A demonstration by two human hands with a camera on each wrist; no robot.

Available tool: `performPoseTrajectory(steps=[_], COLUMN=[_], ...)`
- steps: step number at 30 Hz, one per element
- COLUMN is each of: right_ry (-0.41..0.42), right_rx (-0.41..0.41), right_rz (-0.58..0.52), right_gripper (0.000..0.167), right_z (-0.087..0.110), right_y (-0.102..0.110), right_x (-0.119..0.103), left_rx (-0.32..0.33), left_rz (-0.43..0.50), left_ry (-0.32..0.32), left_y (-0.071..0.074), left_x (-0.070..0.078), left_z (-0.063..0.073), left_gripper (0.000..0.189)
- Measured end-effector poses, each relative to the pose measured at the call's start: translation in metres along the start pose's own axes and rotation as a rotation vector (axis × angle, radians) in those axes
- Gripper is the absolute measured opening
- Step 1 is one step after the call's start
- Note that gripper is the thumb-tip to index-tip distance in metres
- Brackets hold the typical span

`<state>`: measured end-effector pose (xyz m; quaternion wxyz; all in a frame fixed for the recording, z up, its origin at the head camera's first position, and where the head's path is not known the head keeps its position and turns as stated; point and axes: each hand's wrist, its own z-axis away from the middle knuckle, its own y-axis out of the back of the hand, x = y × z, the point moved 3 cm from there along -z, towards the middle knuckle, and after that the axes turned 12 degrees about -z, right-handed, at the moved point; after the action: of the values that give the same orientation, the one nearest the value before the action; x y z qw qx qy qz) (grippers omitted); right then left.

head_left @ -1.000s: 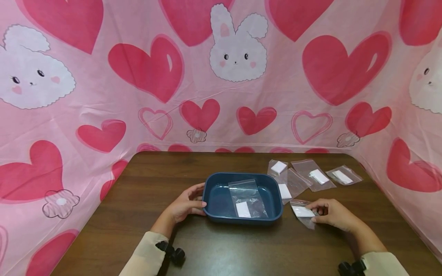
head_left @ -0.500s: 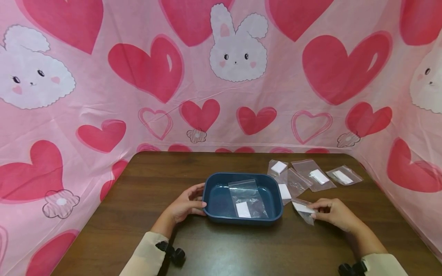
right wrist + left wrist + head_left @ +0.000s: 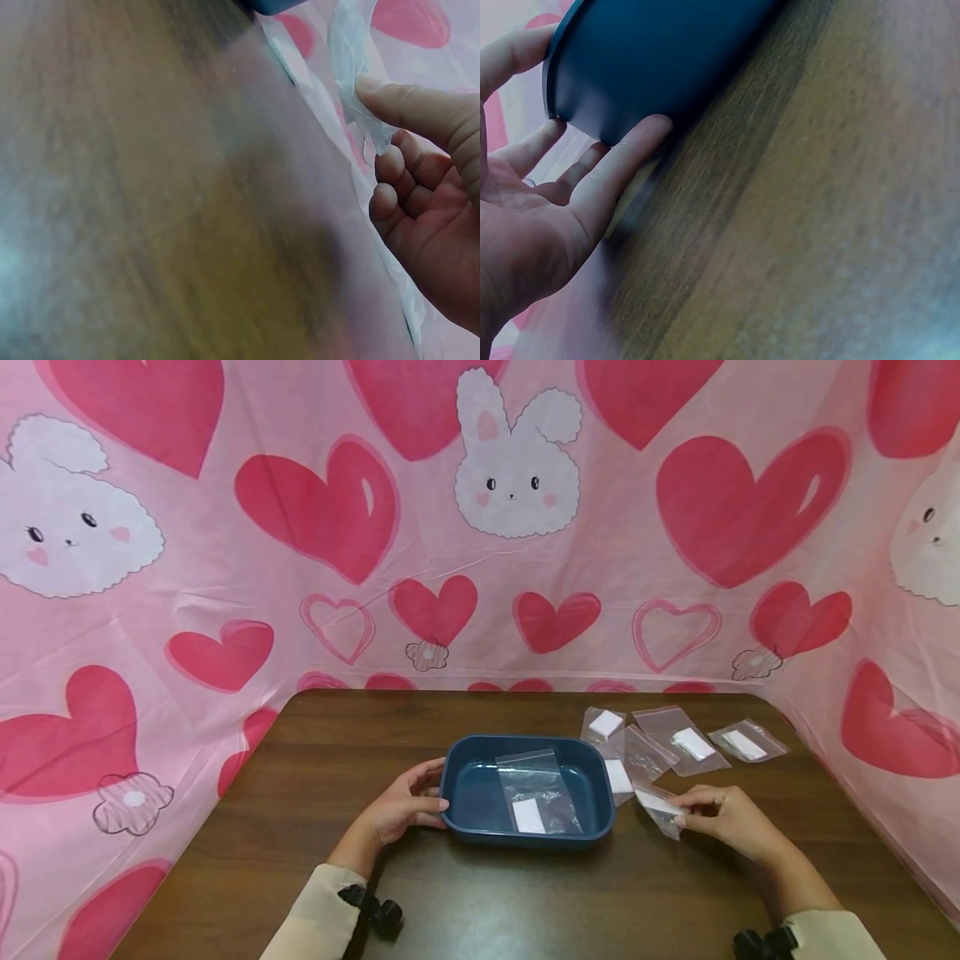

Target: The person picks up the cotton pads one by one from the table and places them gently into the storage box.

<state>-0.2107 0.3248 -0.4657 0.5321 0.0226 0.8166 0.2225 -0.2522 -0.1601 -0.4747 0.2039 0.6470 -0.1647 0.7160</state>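
The right hand (image 3: 729,821) pinches between its fingers a clear bag (image 3: 660,810) extending leftward toward the blue tray (image 3: 474,795), whose left end the left hand (image 3: 400,807) grips.

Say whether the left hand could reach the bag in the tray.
Probably yes: the blue tray is open-topped and nothing covers the bag, though the left hand, holding the tray's end, may need to let go.

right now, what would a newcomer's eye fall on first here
The pink backdrop with red hearts and white bunnies rises behind the table. Next comes the blue tray on the table, the left hand holding its left end. To its right, the right hand pinches a clear bag.
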Motion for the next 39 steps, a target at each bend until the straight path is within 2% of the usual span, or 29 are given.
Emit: performPoseTrajectory(steps=[11, 18, 32, 39], right_ry=[-0.010, 0.029, 0.063, 0.076], right_rx=[0.088, 0.117, 0.104, 0.093], right_rz=[0.056, 0.079, 0.033, 0.064], right_gripper=[0.019, 0.021, 0.025, 0.024], right_z=[-0.006, -0.011, -0.020, -0.026], right_y=[0.001, 0.002, 0.001, -0.002], right_x=[-0.010, -0.018, -0.030, -0.037], left_rx=[-0.001, -0.002, -0.011, -0.018], left_rz=[0.012, 0.008, 0.000, -0.002], left_ry=[0.009, 0.005, -0.013, -0.012], left_y=[-0.001, -0.001, 0.000, 0.000], left_x=[-0.001, -0.001, -0.003, -0.003], left_z=[0.001, 0.001, 0.001, 0.001], left_gripper=[0.071, 0.070, 0.070, 0.071])
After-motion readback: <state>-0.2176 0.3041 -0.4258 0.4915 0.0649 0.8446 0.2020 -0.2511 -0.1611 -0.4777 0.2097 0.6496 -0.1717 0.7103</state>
